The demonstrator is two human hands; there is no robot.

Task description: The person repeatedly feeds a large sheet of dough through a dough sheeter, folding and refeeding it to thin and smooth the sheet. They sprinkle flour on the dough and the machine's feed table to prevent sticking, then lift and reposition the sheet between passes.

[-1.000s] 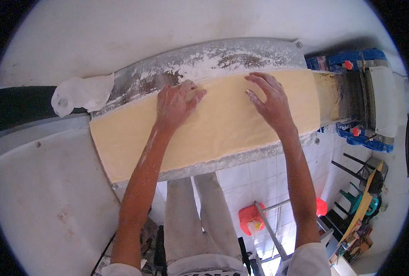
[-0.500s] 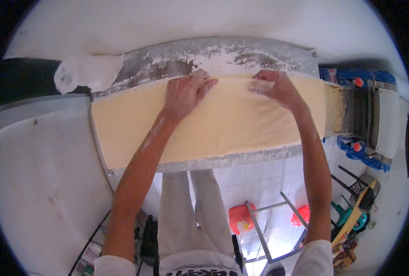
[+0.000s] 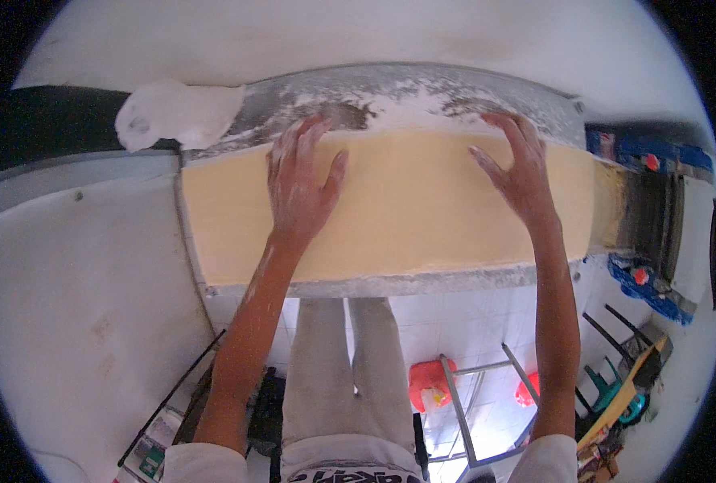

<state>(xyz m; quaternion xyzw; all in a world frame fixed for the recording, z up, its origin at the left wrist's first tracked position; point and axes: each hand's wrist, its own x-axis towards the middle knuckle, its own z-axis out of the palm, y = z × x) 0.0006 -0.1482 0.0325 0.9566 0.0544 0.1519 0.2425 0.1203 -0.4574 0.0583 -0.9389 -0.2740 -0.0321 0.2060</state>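
A wide, smooth sheet of pale yellow dough (image 3: 406, 213) lies flat along the metal worktable (image 3: 430, 280). At its far left part my left hand (image 3: 300, 181) is open, thumb apart, with the fingertips by the sheet's far edge. Farther right, my right hand (image 3: 521, 173) has its fingers spread and slightly curled near that same edge. Both hands are dusted with white flour and hold nothing. Whether the fingertips touch the dough, I cannot tell. Loose white flour (image 3: 410, 111) is scattered on the metal beyond the sheet.
A white bag (image 3: 177, 117) sits at the table's far left corner. To the right, a blue-sided machine with rollers (image 3: 656, 209) adjoins the table. Below are a metal-framed stand (image 3: 458, 402), a red bag (image 3: 430, 385) and a teal item (image 3: 607, 386).
Both hands have moved apart along the far edge, left hand leftward and right hand rightward. Their curled fingers have opened out. The whole view has shifted slightly.
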